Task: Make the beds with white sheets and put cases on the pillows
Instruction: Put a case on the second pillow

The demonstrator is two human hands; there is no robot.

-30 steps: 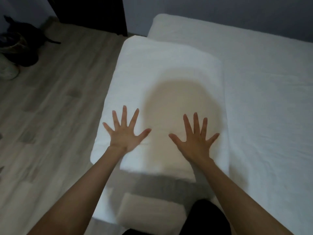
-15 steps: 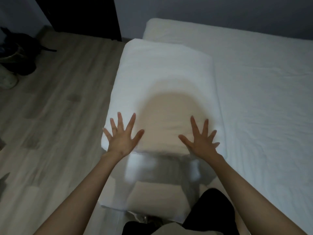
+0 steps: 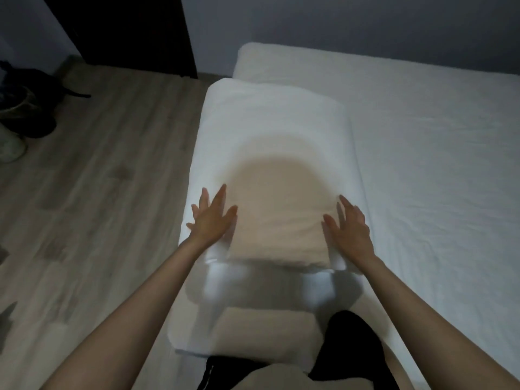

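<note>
Dim home bedroom, mattress under a white sheet, pillow at its edge, wood-plank floor, dark doorway, grey wall

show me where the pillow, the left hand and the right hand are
pillow (image 3: 270, 122): head view, on the white far part of its top face
left hand (image 3: 211, 223): head view, on the back of the hand
right hand (image 3: 351, 232): head view, on the back of the hand
</note>
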